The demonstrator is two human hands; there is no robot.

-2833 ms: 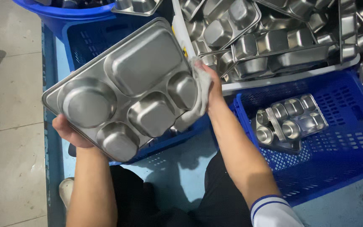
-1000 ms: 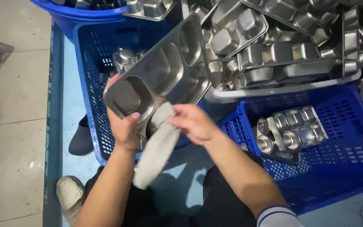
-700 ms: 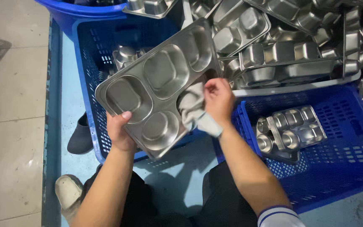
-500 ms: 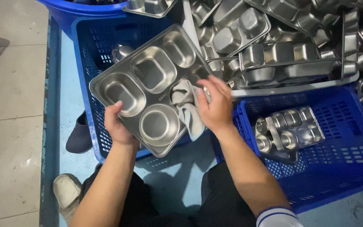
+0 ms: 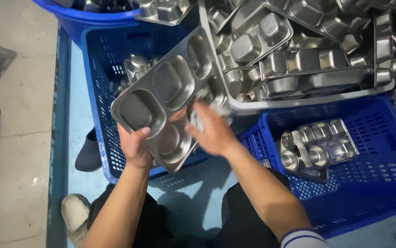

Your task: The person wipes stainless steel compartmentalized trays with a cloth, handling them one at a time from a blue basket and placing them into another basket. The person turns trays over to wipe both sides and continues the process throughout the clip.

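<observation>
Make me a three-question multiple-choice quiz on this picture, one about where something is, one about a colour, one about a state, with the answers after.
1. Where does the small stack of metal trays lie?
A. In the blue crate on the right
B. On the bare floor at the left
C. On the person's lap

2. What colour is the crate behind the held tray?
A. Red
B. Blue
C. Green

3. How is the divided metal tray held?
A. Flat on the floor, untouched
B. Tilted in the air, gripped by the left hand
C. Hung on a wall hook

Answers:
1 A, the stack rests on the mesh floor of the right blue crate.
2 B, its lattice walls are blue.
3 B, the left hand clasps its lower edge while the right hand, blurred, presses on its face.
</observation>
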